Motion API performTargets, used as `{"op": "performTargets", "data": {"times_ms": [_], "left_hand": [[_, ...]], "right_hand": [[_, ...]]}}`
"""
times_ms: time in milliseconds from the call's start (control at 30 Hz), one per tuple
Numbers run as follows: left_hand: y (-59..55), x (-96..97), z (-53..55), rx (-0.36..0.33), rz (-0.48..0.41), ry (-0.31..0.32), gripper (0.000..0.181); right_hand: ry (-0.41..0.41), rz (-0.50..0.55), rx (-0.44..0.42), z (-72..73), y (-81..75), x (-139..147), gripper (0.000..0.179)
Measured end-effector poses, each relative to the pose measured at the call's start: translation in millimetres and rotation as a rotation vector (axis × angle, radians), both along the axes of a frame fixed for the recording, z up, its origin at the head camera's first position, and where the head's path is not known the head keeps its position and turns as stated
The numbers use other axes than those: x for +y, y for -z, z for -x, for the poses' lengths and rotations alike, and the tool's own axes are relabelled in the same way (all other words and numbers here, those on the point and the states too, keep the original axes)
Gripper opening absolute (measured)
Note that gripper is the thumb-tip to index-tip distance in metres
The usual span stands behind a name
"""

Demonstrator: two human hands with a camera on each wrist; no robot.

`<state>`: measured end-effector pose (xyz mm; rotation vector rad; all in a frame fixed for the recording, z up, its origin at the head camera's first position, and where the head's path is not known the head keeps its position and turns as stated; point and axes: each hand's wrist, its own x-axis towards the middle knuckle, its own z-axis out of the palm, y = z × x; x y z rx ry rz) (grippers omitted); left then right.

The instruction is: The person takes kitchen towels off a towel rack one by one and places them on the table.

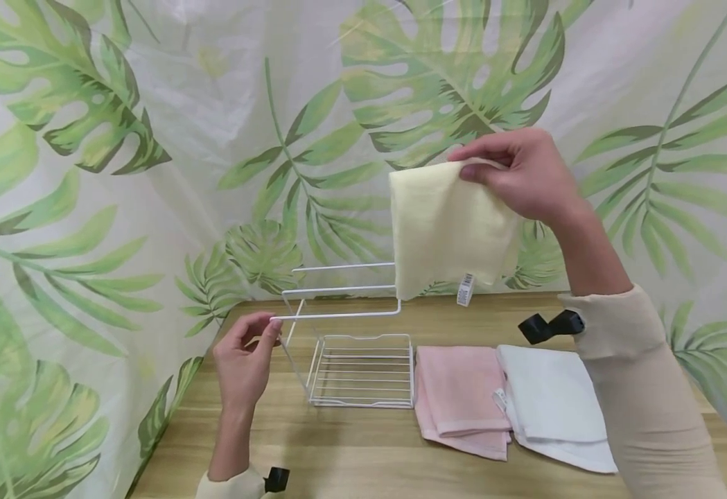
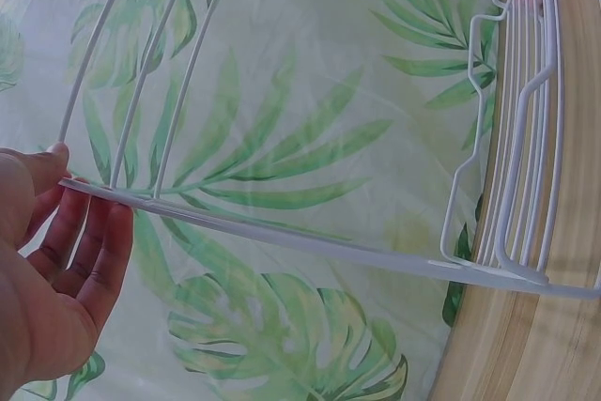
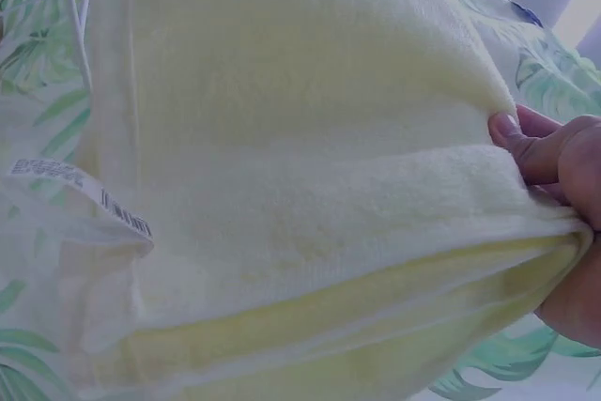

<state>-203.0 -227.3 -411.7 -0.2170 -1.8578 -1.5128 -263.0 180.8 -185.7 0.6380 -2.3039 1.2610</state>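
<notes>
A folded pale yellow towel [image 1: 444, 222] hangs from my right hand [image 1: 525, 173], which pinches its top edge between thumb and fingers. In the right wrist view the towel [image 3: 300, 138] fills most of the picture, with a white label [image 3: 84, 194] at its lower hem. The towel's left edge overlaps the ends of the upper bars of a white wire towel rack [image 1: 344, 316]. My left hand [image 1: 244, 357] pinches the rack's upper left corner; in the left wrist view its thumb and fingers [image 2: 103, 251] grip the frame where the bars join.
On the wooden table [image 1: 351, 450], a folded pink towel [image 1: 463, 388] lies right of the rack's wire base shelf [image 1: 366, 371]. Beside it is a folded white towel [image 1: 553, 395], partly behind my right sleeve [image 1: 644, 402]. A leaf-patterned curtain [image 1: 213, 104] hangs behind the table.
</notes>
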Motion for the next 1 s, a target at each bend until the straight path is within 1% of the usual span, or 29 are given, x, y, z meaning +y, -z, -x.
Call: {"op": "performTargets", "data": {"times_ms": [200,333,500,667,800,933,1000], "left_hand": [[-0.2,-1.4,-2.0,0.004,-0.006,-0.003,0.011],[0.3,-0.9,-2.4,-0.001,-0.007,-0.001,0.013],[0.9,-0.6,-2.9,-0.003,-0.004,-0.006,0.011],[0.6,-0.9,-2.4,0.003,-0.005,-0.005,0.011],[-0.1,-0.8,-2.1,0.005,-0.012,-0.001,0.01],[-0.2,-0.6,-1.7,-0.004,-0.007,-0.004,0.01],[-0.2,-0.4,-1.4,-0.009,-0.002,-0.006,0.01]], "right_hand": [[-0.002,-0.031,0.005,-9.1,-0.2,11,0.014],[0.002,-0.063,-0.005,-15.4,1.7,25,0.015],[0.07,-0.11,-0.003,-24.8,6.6,49,0.017],[0.121,-0.099,-0.011,-37.0,12.7,76,0.018],[0.174,-0.112,-0.056,-45.1,18.7,96,0.019],[0.23,-0.15,-0.09,-51.2,26.8,113,0.018],[0.254,-0.173,-0.093,-54.3,32.0,120,0.017]]}}
